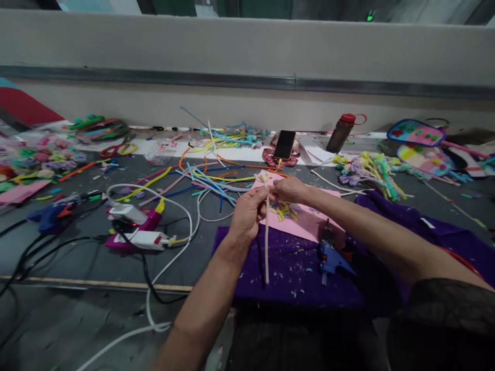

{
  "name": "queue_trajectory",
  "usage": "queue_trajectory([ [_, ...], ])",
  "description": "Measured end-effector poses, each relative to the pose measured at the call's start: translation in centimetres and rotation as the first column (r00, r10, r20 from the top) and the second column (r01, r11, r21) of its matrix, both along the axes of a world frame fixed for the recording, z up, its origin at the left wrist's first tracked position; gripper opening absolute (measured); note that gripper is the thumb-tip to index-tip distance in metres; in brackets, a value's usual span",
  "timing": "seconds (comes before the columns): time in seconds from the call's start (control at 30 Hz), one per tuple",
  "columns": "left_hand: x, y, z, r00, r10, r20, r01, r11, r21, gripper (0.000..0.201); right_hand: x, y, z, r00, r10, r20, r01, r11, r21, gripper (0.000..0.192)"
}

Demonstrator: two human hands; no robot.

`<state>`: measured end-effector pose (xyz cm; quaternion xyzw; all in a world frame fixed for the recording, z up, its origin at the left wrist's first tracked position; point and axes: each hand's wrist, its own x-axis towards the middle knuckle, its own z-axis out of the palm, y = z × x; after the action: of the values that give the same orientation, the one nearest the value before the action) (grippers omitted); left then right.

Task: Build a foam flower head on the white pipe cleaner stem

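Across the view: dark grey worktable (77, 265). Along its near edge: purple cloth (286, 281), flecked with scraps. Partly on the cloth: pink sheet (301, 232). At right: bunch of coloured stems (371, 172), presumably worked already; at left: loose pipe cleaners (214, 189), apparently unworked stock. Above the cloth: left hand (249, 214), thumb and fingers closed in a pinch on cream piece (266, 237), just under its head (263, 178); right hand (290, 189), fingers curled in beside the same head, any hold hidden and not discernible. Overlapping the sheet's near right part: blue glue gun (330, 256). At the left fingertips, raised over the cloth: cream piece, seemingly part-made, head gathered, final shaping perhaps left. Appearance: pale, petal-like tuft; stem (266, 257) slender, plain, nearly straight, pointing toward the near edge. On the sheet: small mixed clippings (288, 210), largely yellow.
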<state>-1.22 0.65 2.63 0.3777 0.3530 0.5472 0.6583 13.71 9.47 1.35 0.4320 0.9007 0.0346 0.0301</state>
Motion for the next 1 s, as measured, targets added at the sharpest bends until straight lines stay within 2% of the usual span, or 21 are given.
queue_trajectory([
  [0.13, 0.0, 0.1, -0.1, 1.0, -0.005, 0.002, 0.005, 1.0, 0.0, 0.026, 0.0, 0.8, -0.4, 0.998, -0.028, -0.052, 0.027, 0.999, -0.022, 0.016],
  [0.23, -0.1, 0.1, 0.0, 1.0, -0.018, 0.014, 0.018, 1.0, -0.007, 0.025, 0.6, 0.9, 0.1, 0.99, -0.068, -0.124, 0.064, 0.997, -0.04, 0.016],
  [0.33, -0.1, 0.0, 0.0, 0.998, -0.054, 0.038, 0.055, 0.997, -0.048, 0.027, 1.6, 0.0, 1.1, 0.969, -0.101, -0.225, 0.092, 0.994, -0.051, 0.016],
  [0.43, 0.1, 0.0, -0.1, 0.994, -0.092, 0.065, 0.097, 0.991, -0.092, 0.027, 2.9, -2.0, 2.1, 0.931, -0.108, -0.35, 0.079, 0.992, -0.095, 0.023],
  [0.5, 0.2, 0.1, -0.3, 0.991, -0.113, 0.077, 0.121, 0.987, -0.101, 0.026, 3.8, -3.8, 2.6, 0.832, -0.157, -0.532, 0.038, 0.973, -0.227, 0.028],
  [0.57, 0.4, 0.1, -0.5, 0.986, -0.142, 0.082, 0.151, 0.983, -0.103, 0.026, 4.5, -5.4, 2.9, 0.672, -0.254, -0.695, -0.045, 0.924, -0.381, 0.028],
  [0.6, 0.5, 0.1, -0.6, 0.984, -0.159, 0.083, 0.167, 0.98, -0.104, 0.026, 4.7, -6.1, 3.0, 0.599, -0.305, -0.74, -0.085, 0.895, -0.438, 0.025],
  [0.67, 0.7, 0.0, -0.8, 0.98, -0.182, 0.077, 0.19, 0.975, -0.112, 0.027, 5.1, -7.2, 3.0, 0.508, -0.372, -0.777, -0.142, 0.853, -0.502, 0.017],
  [0.87, 1.3, -0.1, -0.9, 0.975, -0.218, 0.031, 0.221, 0.964, -0.149, 0.026, 5.2, -8.2, 2.7, 0.312, -0.475, -0.823, -0.265, 0.788, -0.556, 0.011],
  [1.0, 1.5, -0.2, -1.0, 0.975, -0.221, 0.018, 0.22, 0.959, -0.18, 0.026, 5.0, -8.7, 2.8, 0.295, -0.521, -0.801, -0.265, 0.761, -0.592, 0.012],
])
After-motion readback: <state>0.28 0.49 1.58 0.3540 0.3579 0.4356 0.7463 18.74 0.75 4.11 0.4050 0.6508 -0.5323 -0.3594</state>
